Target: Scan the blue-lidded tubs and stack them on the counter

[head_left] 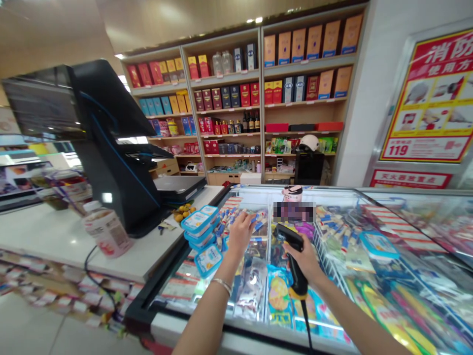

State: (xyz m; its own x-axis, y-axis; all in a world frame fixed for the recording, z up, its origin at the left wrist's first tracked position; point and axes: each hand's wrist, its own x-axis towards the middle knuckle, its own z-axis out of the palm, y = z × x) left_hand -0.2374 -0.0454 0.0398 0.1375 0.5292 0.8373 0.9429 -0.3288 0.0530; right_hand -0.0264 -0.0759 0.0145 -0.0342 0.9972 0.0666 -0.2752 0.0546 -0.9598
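My right hand point(306, 259) is wrapped round the grip of a black barcode scanner point(291, 239); its cable hangs down from the handle. The scanner's head points left, over the glass-topped freezer point(192, 320). My left hand point(242, 231) has its fingers bent together among small blue-and-white wrapped sticks point(227, 222); what lies at the fingertips is partly hidden. Left of that hand are stacked blue-lidded tubs point(199, 222), with another tub point(209, 260) in front. A pink-and-white cup point(292, 194) stands at the freezer's back edge. Colourful packets point(279, 296) lie below the scanner.
On the white counter point(158, 251) at left are a black checkout terminal point(114, 148), a pink-labelled bottle point(107, 231) and yellow fruit point(184, 213). Wire dividers point(332, 271) split the freezer. Shelves of boxes point(229, 96) line the back wall. A red sign point(430, 101) hangs at right.
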